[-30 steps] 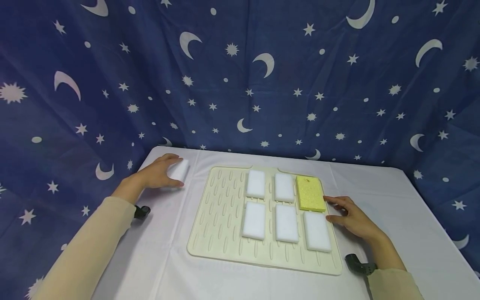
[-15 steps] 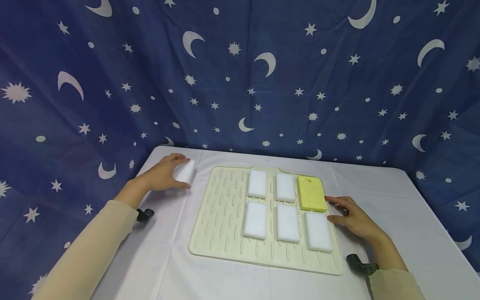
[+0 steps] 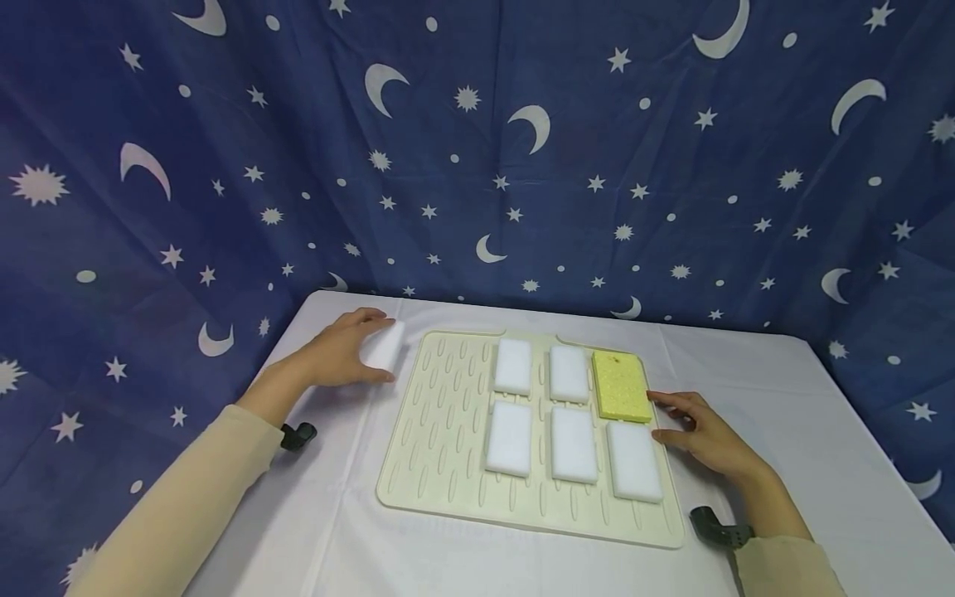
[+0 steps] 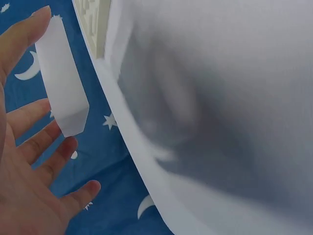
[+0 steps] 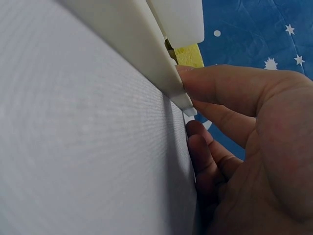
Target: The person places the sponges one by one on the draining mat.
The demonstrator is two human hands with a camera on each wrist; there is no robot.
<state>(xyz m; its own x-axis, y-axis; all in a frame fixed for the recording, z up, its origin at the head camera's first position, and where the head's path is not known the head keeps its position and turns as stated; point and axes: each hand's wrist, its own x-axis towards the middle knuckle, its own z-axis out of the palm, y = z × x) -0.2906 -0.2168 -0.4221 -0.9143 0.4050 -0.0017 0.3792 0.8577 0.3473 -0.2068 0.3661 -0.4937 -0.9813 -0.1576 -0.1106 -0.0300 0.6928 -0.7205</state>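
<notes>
My left hand (image 3: 339, 352) pinches a white sponge block (image 3: 385, 344) between thumb and fingertips, left of the cream ribbed mat (image 3: 429, 435). In the left wrist view the white block (image 4: 61, 73) is held up and apart from the cloth, its narrow side showing. My right hand (image 3: 701, 435) rests at the mat's right edge, thumb and a fingertip against it; the right wrist view shows the thumb (image 5: 220, 85) on the rim. Just inside that edge lie a yellow sponge (image 3: 621, 386) and a white sponge block (image 3: 634, 461).
More white blocks lie on the mat in two rows, such as one at the front (image 3: 509, 439) and one at the back (image 3: 512, 366). The mat's left part is bare. A white cloth (image 3: 403, 555) covers the table, and a blue star-patterned curtain (image 3: 448, 207) hangs behind.
My left hand has moved right toward the mat with the white sponge block in it. The right hand has stayed at the mat's right edge.
</notes>
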